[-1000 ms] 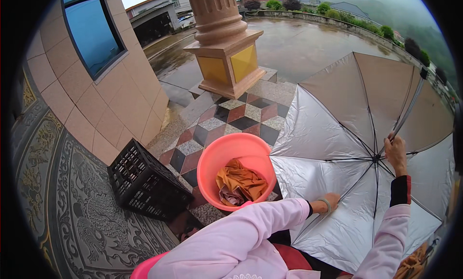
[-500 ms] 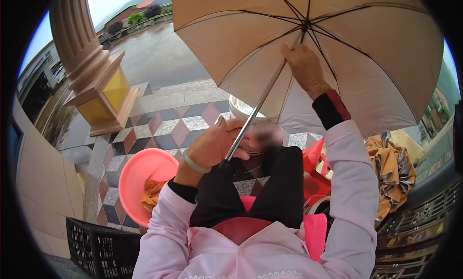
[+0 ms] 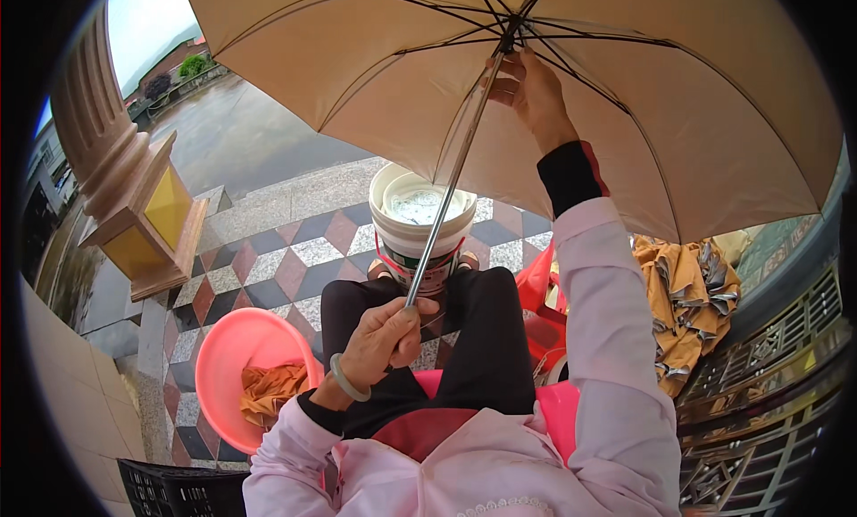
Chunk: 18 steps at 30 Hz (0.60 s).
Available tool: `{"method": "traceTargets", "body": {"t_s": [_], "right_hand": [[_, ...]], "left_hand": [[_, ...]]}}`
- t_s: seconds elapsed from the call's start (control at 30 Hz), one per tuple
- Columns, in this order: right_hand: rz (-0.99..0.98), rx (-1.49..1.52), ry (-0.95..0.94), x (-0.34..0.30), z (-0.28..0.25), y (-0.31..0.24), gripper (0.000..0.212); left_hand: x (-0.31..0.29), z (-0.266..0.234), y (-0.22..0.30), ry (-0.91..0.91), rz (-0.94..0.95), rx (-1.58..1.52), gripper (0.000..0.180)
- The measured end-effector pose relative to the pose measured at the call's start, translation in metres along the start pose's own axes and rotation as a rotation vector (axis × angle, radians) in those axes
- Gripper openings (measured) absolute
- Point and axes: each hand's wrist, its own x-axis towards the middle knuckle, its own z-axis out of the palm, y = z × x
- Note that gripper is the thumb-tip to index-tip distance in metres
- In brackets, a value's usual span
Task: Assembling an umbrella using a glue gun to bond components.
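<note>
An opened tan umbrella spreads over the upper right, its inside with dark ribs facing me. Its metal shaft slants down toward my lap. Closed round the shaft's lower end is my left hand, a pale bangle at its wrist; it covers whatever handle is there. My right hand is raised with bent fingers round the upper shaft, just below the hub where the ribs meet. Behind the shaft, between my feet, stands a white bucket with a smaller white tub set in its top.
Left of my knees is a pink basin holding orange-brown cloth. A black crate stands lower left. To the right are a red container, a heap of brown-and-silver fabric and a metal lattice. A pillar rises at the far left.
My left hand has come down to the shaft's lower end and closed there. My right hand has shifted up toward the hub. The view has moved, and the bucket shows more fully.
</note>
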Motion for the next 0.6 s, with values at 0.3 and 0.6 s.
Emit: {"method": "traceTargets", "body": {"t_s": [0.3,0.6], "right_hand": [[-0.058,0.415,-0.124,0.0,-0.017,0.001,0.028],[-0.048,0.548,-0.215,0.013,-0.037,0.011,0.02]], "left_hand": [[-0.019,0.0,0.007,-0.188,-0.131,-0.334,0.03],[-0.018,0.001,-0.01,-0.111,-0.161,-0.232,0.034]]}}
